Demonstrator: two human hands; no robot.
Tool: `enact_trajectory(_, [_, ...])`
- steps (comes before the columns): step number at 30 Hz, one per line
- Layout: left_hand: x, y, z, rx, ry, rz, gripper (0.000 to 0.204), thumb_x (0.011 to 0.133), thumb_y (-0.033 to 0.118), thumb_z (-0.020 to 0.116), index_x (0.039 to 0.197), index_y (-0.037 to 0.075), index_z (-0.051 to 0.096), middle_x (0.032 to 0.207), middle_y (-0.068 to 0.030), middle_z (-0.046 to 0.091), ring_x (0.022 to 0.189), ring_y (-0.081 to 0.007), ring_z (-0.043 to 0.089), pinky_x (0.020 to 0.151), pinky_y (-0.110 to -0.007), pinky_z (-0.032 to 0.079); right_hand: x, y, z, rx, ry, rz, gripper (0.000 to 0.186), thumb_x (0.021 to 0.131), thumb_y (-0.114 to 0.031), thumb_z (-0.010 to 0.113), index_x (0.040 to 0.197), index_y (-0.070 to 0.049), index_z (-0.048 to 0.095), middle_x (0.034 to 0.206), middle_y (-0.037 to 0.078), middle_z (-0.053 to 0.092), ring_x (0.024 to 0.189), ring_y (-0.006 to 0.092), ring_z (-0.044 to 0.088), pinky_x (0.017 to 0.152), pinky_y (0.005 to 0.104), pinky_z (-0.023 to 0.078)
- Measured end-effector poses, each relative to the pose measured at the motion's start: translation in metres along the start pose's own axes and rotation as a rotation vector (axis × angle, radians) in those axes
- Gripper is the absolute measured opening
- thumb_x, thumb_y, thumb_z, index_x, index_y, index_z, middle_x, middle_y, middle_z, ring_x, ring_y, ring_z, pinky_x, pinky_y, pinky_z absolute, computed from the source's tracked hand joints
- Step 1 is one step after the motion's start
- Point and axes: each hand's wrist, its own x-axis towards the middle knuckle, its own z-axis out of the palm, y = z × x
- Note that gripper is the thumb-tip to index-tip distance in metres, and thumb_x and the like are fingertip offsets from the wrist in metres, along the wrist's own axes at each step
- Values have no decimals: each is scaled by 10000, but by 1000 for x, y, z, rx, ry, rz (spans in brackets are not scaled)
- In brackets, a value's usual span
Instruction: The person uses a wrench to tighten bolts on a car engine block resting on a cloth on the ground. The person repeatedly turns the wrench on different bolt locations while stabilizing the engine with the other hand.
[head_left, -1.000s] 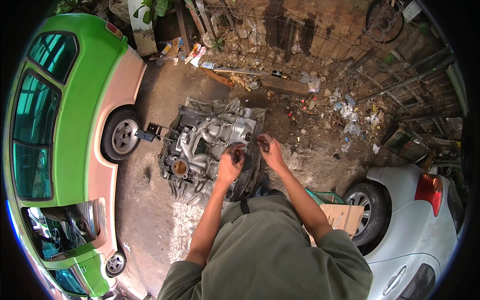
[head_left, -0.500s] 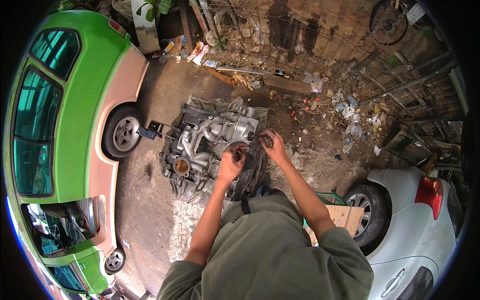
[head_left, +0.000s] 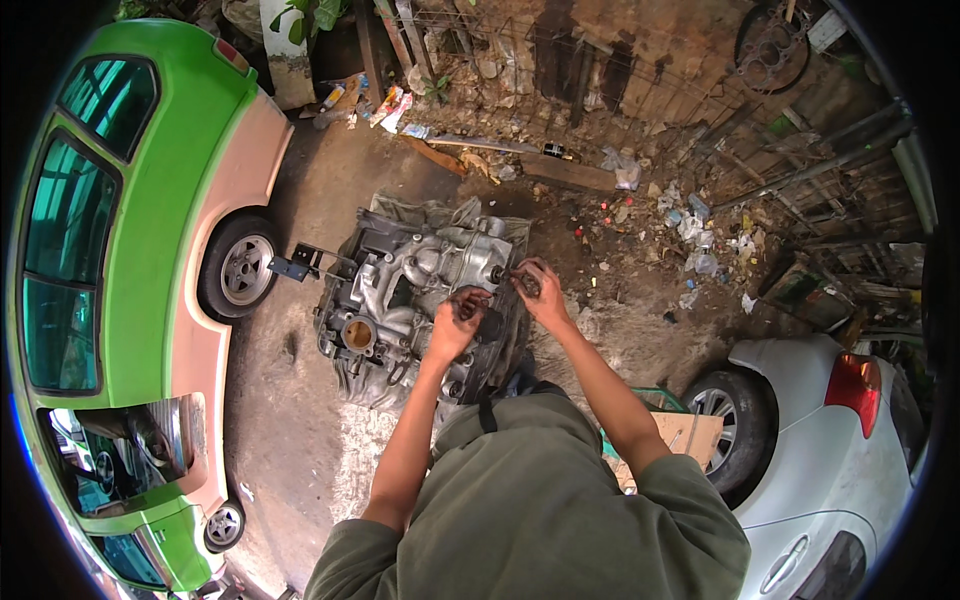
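Note:
A grimy aluminium engine [head_left: 400,270] with pipes, housings and an open round bore [head_left: 357,335] lies ahead of me. My left hand [head_left: 457,320] is on the engine's right part, fingers blackened and curled closed; what lies in them is too small to make out. Just right of it and a little higher, my right hand [head_left: 540,290] has its fingers pinched at the engine's right edge, beside a small dark round fitting [head_left: 497,273]; whatever it grips is hidden. A black metal bracket [head_left: 290,269] juts from the engine's left side.
A green-and-pink van [head_left: 150,180] stands close on my left, a white car [head_left: 820,460] at lower right. A wooden board [head_left: 685,430] is beside my right arm. Litter [head_left: 690,225], planks [head_left: 570,170], wire mesh and scrap metal [head_left: 780,200] line the far and right sides.
Both hands stay at the engine's right end with only slight shifts of fingers and wrists. My left hand has edged a little toward the left; the engine lies as before.

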Motion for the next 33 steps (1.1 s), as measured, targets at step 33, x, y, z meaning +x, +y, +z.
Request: enact_trajectory(33, [5, -9, -10, -221, -96, -45, 177, 964, 12, 624, 1123, 16, 703, 906, -34, 707, 888, -103, 645, 819, -267, 504, -17, -8, 5, 87, -20, 481, 265, 801, 7, 796, 1036, -41, 685, 941, 63, 688, 877, 161, 650, 779, 340, 534])
